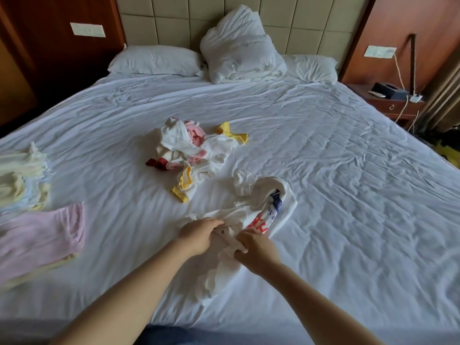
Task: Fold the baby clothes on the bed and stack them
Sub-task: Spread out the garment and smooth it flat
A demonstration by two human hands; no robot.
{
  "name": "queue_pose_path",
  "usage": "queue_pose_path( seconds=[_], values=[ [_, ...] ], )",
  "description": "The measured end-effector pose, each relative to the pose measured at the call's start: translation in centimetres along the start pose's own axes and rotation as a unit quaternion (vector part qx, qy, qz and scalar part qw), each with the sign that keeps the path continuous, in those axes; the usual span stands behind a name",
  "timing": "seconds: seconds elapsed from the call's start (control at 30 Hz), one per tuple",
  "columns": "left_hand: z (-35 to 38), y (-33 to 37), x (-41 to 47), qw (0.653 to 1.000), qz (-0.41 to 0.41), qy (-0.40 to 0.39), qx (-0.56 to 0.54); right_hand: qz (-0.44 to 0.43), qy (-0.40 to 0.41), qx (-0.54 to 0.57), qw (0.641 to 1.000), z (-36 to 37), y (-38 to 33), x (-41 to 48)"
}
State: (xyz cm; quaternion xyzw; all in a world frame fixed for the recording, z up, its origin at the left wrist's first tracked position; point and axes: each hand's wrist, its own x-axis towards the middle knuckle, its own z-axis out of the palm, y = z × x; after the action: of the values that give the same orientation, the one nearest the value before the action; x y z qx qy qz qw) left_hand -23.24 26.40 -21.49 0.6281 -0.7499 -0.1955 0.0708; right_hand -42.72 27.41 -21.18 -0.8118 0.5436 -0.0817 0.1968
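Garment [288,206] x1, L hand [199,234], R hand [258,252]

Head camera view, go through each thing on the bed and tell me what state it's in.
White printed garment: crumpled, unfolded, gripped by both hands.
Left hand: curled on the garment.
Right hand: curled on the garment.
Loose pile: unfolded, tangled, mid-bed.
Pastel stack: folded, at the left edge.
Pink garment: laid flat on a second stack.
Duvet: bundled against the headboard.
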Motion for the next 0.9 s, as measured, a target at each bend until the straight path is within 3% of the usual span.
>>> queue_pose_path(
  seconds=[0.2,0.33,0.47,0.63,0.9],
  values=[
    [0.5,3.0,-0.5,0.995,0.092,0.019,0.038,0.011,-0.072,-0.061,0.995,-5.5,3.6,-0.6],
    [1.5,6.3,0.2,0.988,0.142,-0.031,0.042,0.017,-0.117,-0.136,0.984,-9.3,7.5,-2.1],
    [2.5,8.0,0.6,0.986,0.13,-0.081,0.062,0.077,-0.199,-0.165,0.963,-10.1,9.6,-3.9],
    [2.9,7.3,0.4,0.992,0.12,-0.035,0.007,0.029,-0.058,-0.117,0.991,-6.8,9.5,-5.6],
    [2.2,5.3,-0.5,0.993,0.01,0.033,-0.115,0.032,-0.031,-0.066,0.997,-4.5,10.0,-7.0]
  ],
)
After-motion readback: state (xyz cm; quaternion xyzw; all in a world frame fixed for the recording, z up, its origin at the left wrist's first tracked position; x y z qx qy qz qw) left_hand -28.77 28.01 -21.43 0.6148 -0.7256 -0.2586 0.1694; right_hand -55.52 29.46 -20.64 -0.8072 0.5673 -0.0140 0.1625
